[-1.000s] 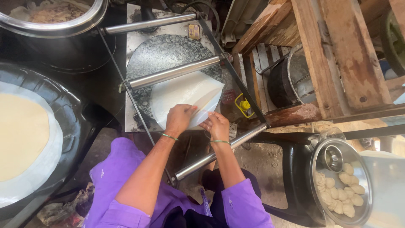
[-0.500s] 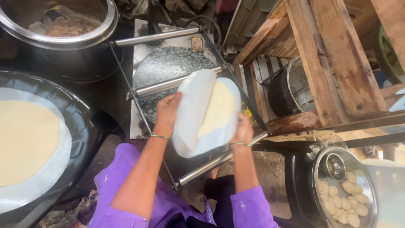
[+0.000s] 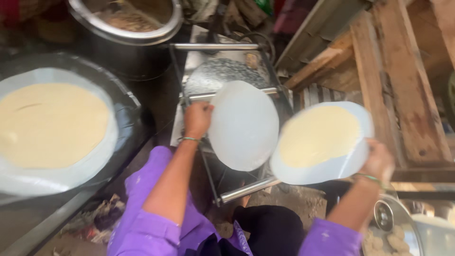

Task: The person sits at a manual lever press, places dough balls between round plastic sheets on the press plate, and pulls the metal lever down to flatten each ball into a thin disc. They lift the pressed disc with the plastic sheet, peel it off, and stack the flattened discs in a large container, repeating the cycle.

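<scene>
White plastic sheet, round and bare, hangs on edge from the left hand, which pinches its left rim. A second sheet carries a flattened dough disc, pale yellow; the right hand grips this sheet at its right rim and holds it tilted, disc side up, just beside the first sheet. Both sheets are held in the air above the press frame, whose grey round plate lies uncovered between two metal bars.

Judged step: the two sheets are separated and the pressed disc rides on one of them.

To the left, well apart, a dark pan holds a larger sheet with another flat disc on it. A steel pot stands beyond the pan. At lower right, a lidded container shows dough balls.

Judged requirement for the next move: keep the loaded sheet near level so the soft disc neither slides nor folds, and keep the bare sheet clear of it.
</scene>
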